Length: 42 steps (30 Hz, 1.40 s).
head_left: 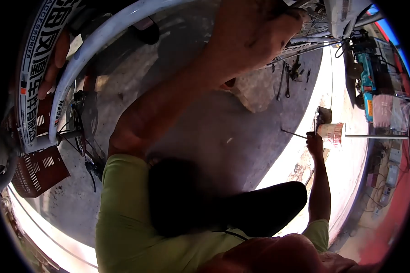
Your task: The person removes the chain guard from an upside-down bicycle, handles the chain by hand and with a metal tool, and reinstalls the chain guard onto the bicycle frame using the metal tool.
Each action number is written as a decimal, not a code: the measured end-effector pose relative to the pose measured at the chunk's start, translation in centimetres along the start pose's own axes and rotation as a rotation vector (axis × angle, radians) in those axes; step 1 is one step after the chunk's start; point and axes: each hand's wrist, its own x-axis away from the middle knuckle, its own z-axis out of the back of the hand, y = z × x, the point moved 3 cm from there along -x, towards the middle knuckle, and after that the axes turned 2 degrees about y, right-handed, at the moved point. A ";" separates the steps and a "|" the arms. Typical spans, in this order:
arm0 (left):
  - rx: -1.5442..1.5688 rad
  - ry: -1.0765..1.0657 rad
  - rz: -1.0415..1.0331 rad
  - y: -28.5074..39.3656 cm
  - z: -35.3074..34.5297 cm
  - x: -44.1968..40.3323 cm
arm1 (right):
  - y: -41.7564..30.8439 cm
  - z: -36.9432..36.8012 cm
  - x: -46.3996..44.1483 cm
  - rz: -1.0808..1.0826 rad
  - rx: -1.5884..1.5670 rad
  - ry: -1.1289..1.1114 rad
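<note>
My left hand reaches across to the bicycle's wire spokes at the top. Its fingers curl closed, and what they grip is hidden. Low at the right, my right hand is closed around a thin metal tool, whose dark rod sticks out to the left. Beside that hand stands a round can with red lettering. The bicycle's pale curved frame tube arches over the upper left, next to a white part with black printed characters.
Wrenches and small parts lie on the concrete floor. Teal equipment and boxes line the right side. A maroon perforated panel is at the left. Behind the frame, part of another person's skin shows; a dark shoe rests above.
</note>
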 end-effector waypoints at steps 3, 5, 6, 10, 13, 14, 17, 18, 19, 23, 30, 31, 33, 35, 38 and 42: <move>-0.031 -0.123 0.194 0.4 -0.8 3.0 | -1.4 -0.8 1.5 -0.173 -0.225 -0.238; -0.355 -0.219 0.398 2.7 -1.3 3.4 | -4.9 -0.8 3.6 -0.297 -0.409 -0.451; -0.619 -0.265 0.501 0.7 -0.6 4.0 | -5.4 -1.2 3.8 -0.291 -0.500 -0.538; 0.160 -0.018 0.716 0.5 -0.9 6.2 | -9.3 -3.8 5.1 -0.137 -0.637 -0.776; 0.041 -0.278 1.084 -4.5 -1.2 14.4 | -12.0 -5.8 6.2 -0.090 -0.692 -0.968; -0.041 -0.353 1.206 -5.6 -1.8 17.4 | -12.8 -6.6 6.7 -0.089 -0.661 -0.996; -0.035 -0.482 1.449 -7.6 -4.5 25.8 | -15.6 -8.9 8.7 -0.102 -0.663 -1.118; -0.023 -0.477 1.503 -7.1 -5.7 26.1 | -16.5 -9.7 9.5 -0.098 -0.691 -1.154; -0.009 -0.471 1.559 -6.5 -6.8 26.4 | -18.4 -9.8 10.7 -0.014 -0.660 -1.175; 0.169 -0.172 1.604 -8.0 -7.8 30.9 | -22.2 -10.3 13.0 0.353 -0.567 -1.284; 0.243 0.085 1.722 -10.1 -3.4 35.4 | -10.3 -10.3 6.0 0.090 -0.626 -0.896; 0.230 0.115 1.724 -10.5 -2.3 36.7 | -7.0 -9.9 5.2 -0.008 -0.587 -0.745; 0.187 0.168 1.735 -10.4 -1.0 37.7 | 1.4 -10.2 4.6 -0.120 -0.428 -0.590; 0.127 0.212 1.755 -9.8 -0.1 38.2 | 6.7 -9.9 7.2 -0.295 -0.327 -0.482; 0.094 0.274 1.772 -9.7 1.0 39.1 | 19.6 -13.2 11.7 -0.431 -0.220 -0.431; 0.002 0.334 1.747 -9.4 1.9 40.0 | 30.4 -17.4 18.5 -0.280 0.222 -0.156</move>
